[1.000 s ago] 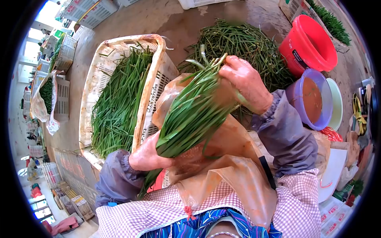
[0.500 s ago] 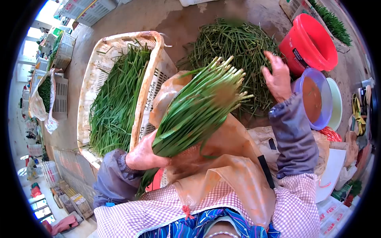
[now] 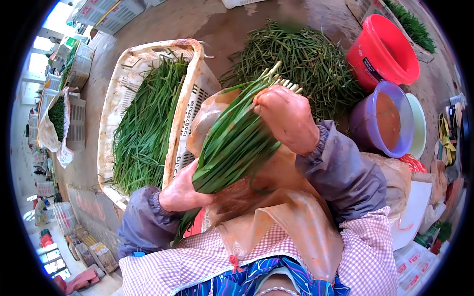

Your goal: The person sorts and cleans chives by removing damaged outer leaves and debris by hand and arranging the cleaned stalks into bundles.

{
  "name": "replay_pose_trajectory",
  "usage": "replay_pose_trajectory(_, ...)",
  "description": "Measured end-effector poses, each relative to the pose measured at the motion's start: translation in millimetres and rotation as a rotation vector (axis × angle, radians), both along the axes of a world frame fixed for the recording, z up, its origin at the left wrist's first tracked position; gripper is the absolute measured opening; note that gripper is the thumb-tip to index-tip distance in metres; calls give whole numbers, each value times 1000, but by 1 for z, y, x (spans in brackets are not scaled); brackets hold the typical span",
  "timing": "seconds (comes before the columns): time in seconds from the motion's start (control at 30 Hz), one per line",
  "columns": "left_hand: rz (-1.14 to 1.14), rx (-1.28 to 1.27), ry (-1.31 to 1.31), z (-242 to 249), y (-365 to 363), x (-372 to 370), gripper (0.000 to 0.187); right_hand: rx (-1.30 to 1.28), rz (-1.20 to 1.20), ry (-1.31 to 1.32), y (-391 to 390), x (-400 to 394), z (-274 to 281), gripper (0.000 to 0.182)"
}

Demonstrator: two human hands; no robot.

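A thick bunch of garlic chives (image 3: 234,153) lies slantwise over my lap, its pale cut stems pointing up and away. My left hand (image 3: 185,191) is wrapped round the leafy lower end. At the stem end, my right hand (image 3: 289,118) has its fingers curled and pressed onto the stalks, hiding part of them. Under the bunch is a tan plastic apron (image 3: 291,207). Beside my left arm, a dirty white plastic crate (image 3: 181,108) holds more long green leaves (image 3: 148,128). Beyond my right hand is a heap of loose green trimmings (image 3: 296,54) on the floor.
On the right stand a red bucket (image 3: 360,54), a purple basin (image 3: 363,118) of brown water and a pale green basin (image 3: 419,126). Red twine (image 3: 413,164) lies near them. Other crates of greens (image 3: 79,66) stand at the far left.
My right hand has come in from above the heap, moving left and down onto the stem end of the bunch, and its fingers have closed there. My left hand keeps its hold.
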State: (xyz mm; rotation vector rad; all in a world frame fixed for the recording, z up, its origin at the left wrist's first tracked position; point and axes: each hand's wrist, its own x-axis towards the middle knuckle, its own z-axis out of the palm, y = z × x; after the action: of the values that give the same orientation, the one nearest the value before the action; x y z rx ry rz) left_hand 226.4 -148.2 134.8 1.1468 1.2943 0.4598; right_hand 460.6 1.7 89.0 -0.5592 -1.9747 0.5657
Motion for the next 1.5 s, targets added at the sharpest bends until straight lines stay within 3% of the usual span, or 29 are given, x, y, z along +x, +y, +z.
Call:
replay_pose_trajectory(0.1,-26,9,-11,-6,1,-4,69,-292,-150,163,0,1,-1,11)
replay_pose_trajectory(0.2,11,-62,-56,-4,0,-4,66,-701,-67,712,21,14,-4,15)
replay_pose_trajectory(0.33,26,-134,-51,-7,-3,-8,70,-896,-155,957,59,84,-9,17)
replay_pose_trajectory(0.4,36,-142,-42,-7,-5,-9,69,-837,-273,415,84,131,-44,20)
replay_pose_trajectory(0.43,37,-150,-42,-7,-6,-10,69,-605,-513,-281,91,150,-65,28)
replay_pose_trajectory(0.47,36,-154,-43,-8,-3,-11,68,-72,-683,-619,80,162,-96,35)
replay_pose_trajectory(0.53,22,-83,-40,-5,1,-6,56,-114,-646,-370,44,133,-55,35)
replay_pose_trajectory(0.57,19,-54,-36,-5,0,-4,50,-580,-531,-90,27,114,-25,35)
replay_pose_trajectory(0.63,18,-55,-36,-4,1,-1,50,-569,-410,23,7,90,4,34)
replay_pose_trajectory(0.67,14,-49,-36,-4,3,0,50,-556,-353,82,5,83,12,33)
replay_pose_trajectory(0.73,34,-75,-48,-1,4,2,51,-5,-275,-213,13,72,22,31)
replay_pose_trajectory(0.87,65,-55,-87,-5,0,1,51,79,-198,-315,27,39,-4,22)
replay_pose_trajectory(0.97,89,-106,-106,-7,-4,-5,49,-722,-36,262,25,41,4,25)
replay_pose_trajectory(1.0,88,-117,-100,-9,-5,-7,48,-667,-74,360,35,51,-4,31)
replay_pose_trajectory(1.07,84,-134,-87,-13,-8,-13,47,-833,-141,643,54,79,-19,24)
replay_pose_trajectory(1.13,74,-183,-73,-11,-5,-15,56,-562,-525,-135,63,110,-26,18)
replay_pose_trajectory(1.17,70,-205,-67,-10,-3,-14,60,-280,-698,-245,55,111,-29,13)
replay_pose_trajectory(1.27,-50,-47,-61,-9,4,-11,45,-386,-545,31,13,91,8,9)
replay_pose_trajectory(1.33,-40,-49,-58,-11,2,-9,44,-351,-409,15,-4,77,15,9)
replay_pose_trajectory(1.4,-40,-45,-48,-10,3,-8,42,-90,-354,-194,-6,62,12,13)
replay_pose_trajectory(1.47,-20,-49,-55,-4,4,-2,42,-184,-310,-92,-1,43,-11,14)
replay_pose_trajectory(1.5,-8,-51,-59,-2,4,0,42,-363,-250,61,-2,35,-20,14)
